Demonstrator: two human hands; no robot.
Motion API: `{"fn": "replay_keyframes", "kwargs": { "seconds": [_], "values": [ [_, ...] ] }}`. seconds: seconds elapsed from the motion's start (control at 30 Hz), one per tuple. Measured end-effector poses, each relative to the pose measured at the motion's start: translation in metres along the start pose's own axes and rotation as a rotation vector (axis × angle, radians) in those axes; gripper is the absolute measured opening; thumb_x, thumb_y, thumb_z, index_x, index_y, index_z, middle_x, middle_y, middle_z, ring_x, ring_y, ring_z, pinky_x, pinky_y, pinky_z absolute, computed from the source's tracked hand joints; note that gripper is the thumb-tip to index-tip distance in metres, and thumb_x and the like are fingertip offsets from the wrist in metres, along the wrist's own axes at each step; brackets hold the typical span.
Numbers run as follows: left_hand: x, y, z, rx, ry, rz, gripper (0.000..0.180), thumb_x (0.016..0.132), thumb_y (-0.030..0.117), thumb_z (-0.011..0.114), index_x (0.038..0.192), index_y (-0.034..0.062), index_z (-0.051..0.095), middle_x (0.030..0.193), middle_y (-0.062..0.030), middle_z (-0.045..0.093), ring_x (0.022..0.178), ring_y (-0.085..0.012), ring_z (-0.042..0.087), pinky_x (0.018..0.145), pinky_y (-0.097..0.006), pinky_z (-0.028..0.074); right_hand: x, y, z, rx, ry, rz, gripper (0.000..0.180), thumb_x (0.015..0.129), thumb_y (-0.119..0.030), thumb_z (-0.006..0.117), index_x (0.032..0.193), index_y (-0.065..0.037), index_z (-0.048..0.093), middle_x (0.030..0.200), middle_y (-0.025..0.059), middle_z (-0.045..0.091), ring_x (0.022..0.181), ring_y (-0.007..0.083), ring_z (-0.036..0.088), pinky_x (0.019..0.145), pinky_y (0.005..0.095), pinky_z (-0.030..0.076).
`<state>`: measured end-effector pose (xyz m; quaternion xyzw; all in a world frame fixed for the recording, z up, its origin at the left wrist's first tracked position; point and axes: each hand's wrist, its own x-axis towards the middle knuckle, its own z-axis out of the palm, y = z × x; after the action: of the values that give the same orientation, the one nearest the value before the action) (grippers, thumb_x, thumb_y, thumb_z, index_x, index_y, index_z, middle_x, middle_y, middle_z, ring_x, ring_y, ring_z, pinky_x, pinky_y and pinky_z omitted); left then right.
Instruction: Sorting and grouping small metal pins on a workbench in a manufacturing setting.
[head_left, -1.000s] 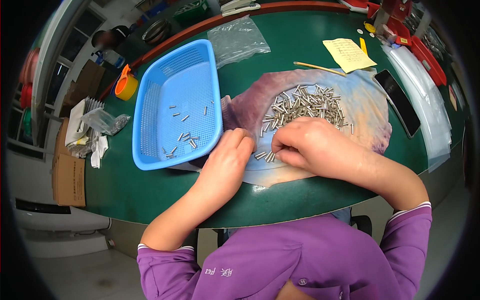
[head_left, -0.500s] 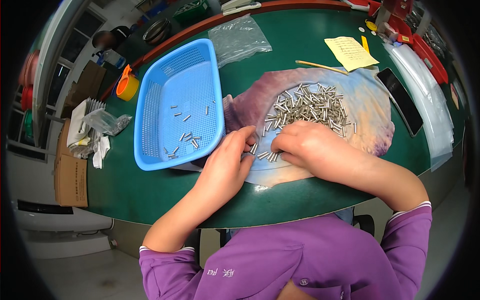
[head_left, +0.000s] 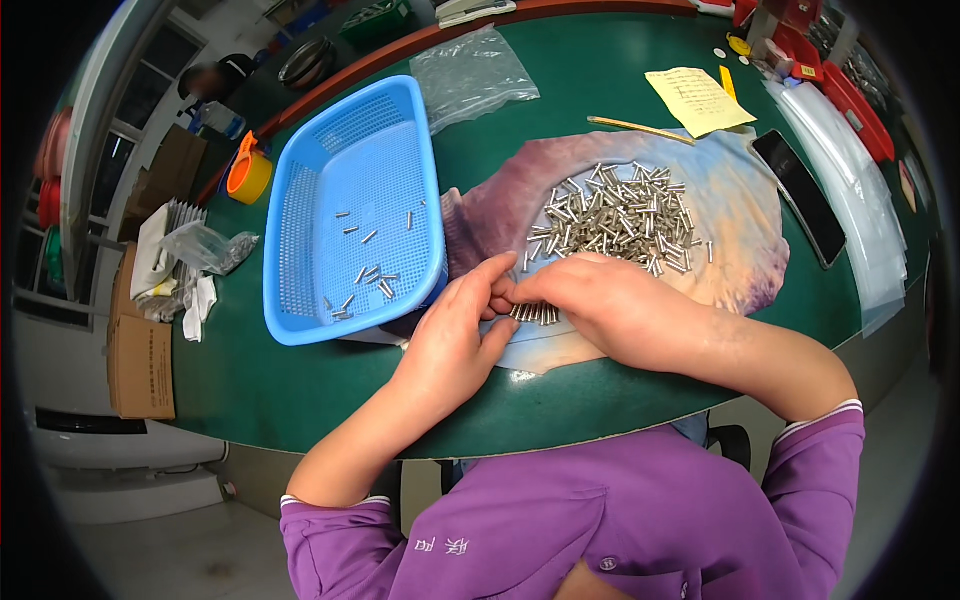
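Note:
Small headed metal pins, like rivets (head_left: 615,212), lie heaped on a tie-dyed cloth (head_left: 740,225). Just nearer to me, several more pins (head_left: 535,314) form a short row side by side. At the left end of this row, my left hand (head_left: 455,325) has curled fingers, its thumb lying apart below them. My right hand (head_left: 610,308) reaches over the row from the right, fingers bent and closed, its tips meeting the left fingers. What the fingertips of either hand hold is hidden. A blue perforated basket (head_left: 437,200) with several loose pins in it stands left of my hands.
A pencil (head_left: 640,130), a yellow note sheet (head_left: 700,100) and a dark phone (head_left: 800,198) lie beyond and right of the heap. Clear plastic bags (head_left: 475,75) lie behind and at far right. An orange tape roll (head_left: 248,178) and a cardboard box (head_left: 145,360) are at left.
My right hand has moved left along the row until its fingertips meet my left hand. The pins in the row now lie closer together. The left hand has barely shifted.

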<state>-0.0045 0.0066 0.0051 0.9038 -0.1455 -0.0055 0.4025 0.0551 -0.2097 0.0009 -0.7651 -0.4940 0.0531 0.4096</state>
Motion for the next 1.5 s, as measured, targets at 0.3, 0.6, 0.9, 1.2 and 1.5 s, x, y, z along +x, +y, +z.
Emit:
{"fn": "replay_keyframes", "kwargs": {
  "seconds": [0.3, 0.6, 0.9, 1.2, 1.5],
  "values": [
    [-0.008, 0.000, 0.000, 0.105, 0.076, 0.107, 0.074, 0.077, -0.008, 0.073, 0.143, 0.0016, 0.041, 0.104, -0.0099, 0.064, 0.090, -0.0200, 0.062, 0.083, -0.031, 0.052, -0.001, -0.001, -0.001, -0.029, 0.018, 0.060, 0.046, 0.081, 0.002, 0.052, 0.126, -0.004, 0.056, 0.114, 0.0157, 0.065, 0.110, 0.0360, 0.059, 0.095, 0.0435, 0.048],
    [-0.007, -0.001, 0.002, 0.126, 0.070, 0.115, 0.075, 0.076, -0.006, 0.076, 0.142, 0.0022, 0.042, 0.106, -0.0101, 0.063, 0.090, -0.0212, 0.061, 0.082, -0.032, 0.052, -0.006, 0.001, 0.002, -0.124, 0.093, -0.022, 0.042, 0.079, 0.001, 0.054, 0.121, 0.001, 0.054, 0.104, 0.0181, 0.064, 0.103, 0.0359, 0.061, 0.088, 0.0430, 0.050],
    [-0.024, 0.006, -0.009, 0.385, 0.101, 0.239, 0.060, 0.076, 0.008, 0.078, 0.129, 0.0016, 0.053, 0.114, -0.0150, 0.060, 0.099, -0.0308, 0.060, 0.086, -0.039, 0.050, -0.026, -0.015, -0.018, -0.266, -0.043, -0.096, 0.022, 0.079, -0.007, 0.057, 0.100, -0.001, 0.059, 0.099, 0.0124, 0.058, 0.095, 0.0289, 0.059, 0.082, 0.0371, 0.050],
    [-0.037, 0.021, -0.010, 0.262, -0.175, 0.355, 0.033, 0.074, 0.004, 0.077, 0.106, 0.0020, 0.069, 0.101, -0.0089, 0.063, 0.087, -0.0275, 0.062, 0.074, -0.038, 0.049, -0.049, -0.011, -0.019, -0.233, -0.187, -0.152, 0.028, 0.081, -0.013, 0.057, 0.106, -0.004, 0.066, 0.096, 0.0064, 0.054, 0.094, 0.0230, 0.056, 0.081, 0.0347, 0.048],
    [-0.022, 0.022, -0.012, 0.434, 0.005, 0.317, 0.040, 0.076, 0.005, 0.075, 0.113, -0.0024, 0.064, 0.113, -0.0138, 0.061, 0.100, -0.0326, 0.059, 0.084, -0.042, 0.048, -0.052, -0.007, -0.014, -0.191, -0.163, -0.133, 0.033, 0.081, -0.010, 0.061, 0.114, -0.011, 0.068, 0.102, 0.0048, 0.060, 0.091, 0.0243, 0.059, 0.079, 0.0371, 0.048]
  ]
}}
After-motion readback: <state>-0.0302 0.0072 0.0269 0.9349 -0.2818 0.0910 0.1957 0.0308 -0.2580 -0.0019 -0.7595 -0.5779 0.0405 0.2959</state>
